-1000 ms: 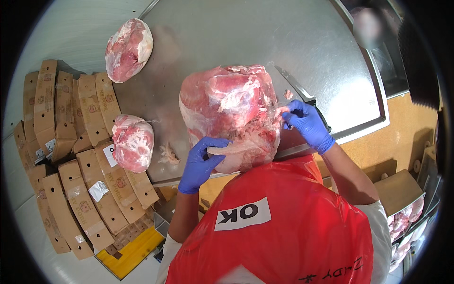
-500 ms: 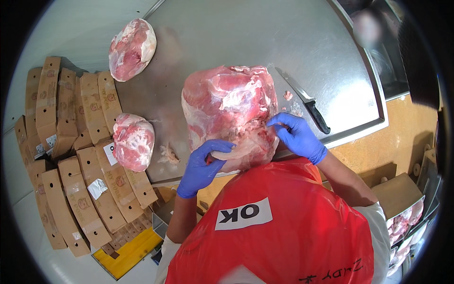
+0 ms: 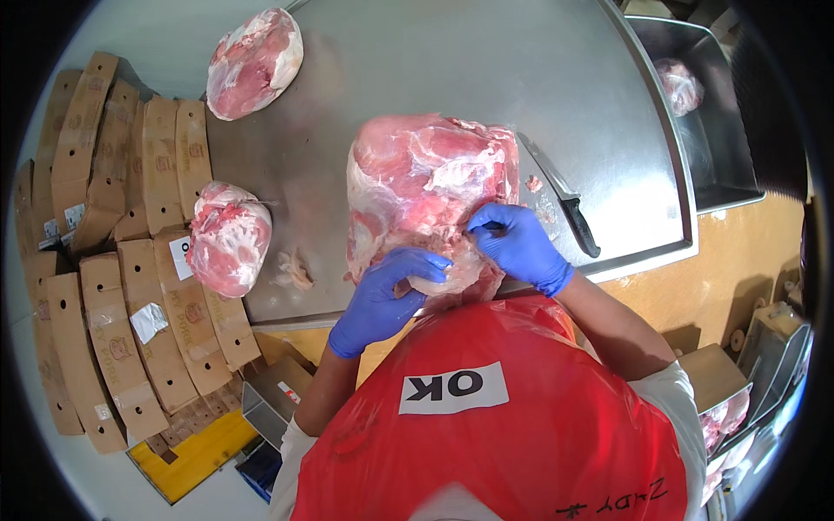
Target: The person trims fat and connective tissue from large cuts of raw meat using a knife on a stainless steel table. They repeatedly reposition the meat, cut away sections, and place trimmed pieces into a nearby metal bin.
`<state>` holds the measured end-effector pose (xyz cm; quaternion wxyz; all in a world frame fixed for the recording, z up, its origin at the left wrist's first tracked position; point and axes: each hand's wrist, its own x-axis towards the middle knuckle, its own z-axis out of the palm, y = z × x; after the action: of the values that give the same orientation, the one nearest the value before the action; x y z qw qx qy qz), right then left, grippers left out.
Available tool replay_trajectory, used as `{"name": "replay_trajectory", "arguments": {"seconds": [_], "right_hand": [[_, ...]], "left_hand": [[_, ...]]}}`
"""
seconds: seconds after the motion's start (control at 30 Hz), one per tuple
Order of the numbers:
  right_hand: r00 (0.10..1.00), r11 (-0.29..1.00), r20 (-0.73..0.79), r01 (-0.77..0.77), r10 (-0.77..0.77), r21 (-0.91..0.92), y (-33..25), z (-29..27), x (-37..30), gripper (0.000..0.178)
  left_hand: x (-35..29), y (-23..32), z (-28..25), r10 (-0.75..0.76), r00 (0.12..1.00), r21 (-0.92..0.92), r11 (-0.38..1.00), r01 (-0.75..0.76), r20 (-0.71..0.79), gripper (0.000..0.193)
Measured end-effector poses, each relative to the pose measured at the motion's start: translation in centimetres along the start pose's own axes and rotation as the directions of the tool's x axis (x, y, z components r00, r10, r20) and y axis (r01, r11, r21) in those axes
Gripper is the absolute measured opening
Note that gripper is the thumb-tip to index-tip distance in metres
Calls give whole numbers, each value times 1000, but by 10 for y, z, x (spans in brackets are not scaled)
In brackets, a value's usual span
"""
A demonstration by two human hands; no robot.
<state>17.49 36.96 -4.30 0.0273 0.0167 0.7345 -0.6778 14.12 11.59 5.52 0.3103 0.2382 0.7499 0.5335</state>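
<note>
A large piece of raw pink meat point(image 3: 417, 187) with white fat lies on the steel table point(image 3: 434, 61), close in front of me. My left hand point(image 3: 382, 295), in a blue glove, is closed on a pale flap of fat point(image 3: 434, 282) at its near edge. My right hand point(image 3: 519, 247), gloved likewise, has its fingers pinched at the meat's near right side; what lies between the fingertips is hidden. To the right of the meat rests a knife point(image 3: 577, 221) with a black handle, its blade pointing away, touched by neither hand.
Two smaller meat pieces, one far left point(image 3: 254, 65) and one nearer point(image 3: 230, 239), lie along the table's left side. Meat scraps point(image 3: 295, 269) lie nearby. Flattened cardboard boxes point(image 3: 130, 339) are stacked at left. A dark metal tub point(image 3: 717, 130) holding meat stands at the far right.
My right hand has moved left, further in over the meat's near part. My left hand keeps its hold on the flap, now drawn closer to the right hand. The whole view has shifted slightly.
</note>
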Motion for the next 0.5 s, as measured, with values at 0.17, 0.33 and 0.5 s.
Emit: {"name": "replay_trajectory", "arguments": {"seconds": [0.17,0.33,0.5], "right_hand": [[879,856,-136,-394,458,334,-37,-35,13,17],[903,611,89,-353,420,709,-43,-51,-1,41],[921,618,122,-343,370,708,-54,-44,-8,30]], "left_hand": [[-2,-4,-2,9,1000,27,1000,-10,8,35],[2,11,-6,-55,997,-42,997,57,61,26],[17,12,-4,-138,989,-26,990,137,-45,31]]}}
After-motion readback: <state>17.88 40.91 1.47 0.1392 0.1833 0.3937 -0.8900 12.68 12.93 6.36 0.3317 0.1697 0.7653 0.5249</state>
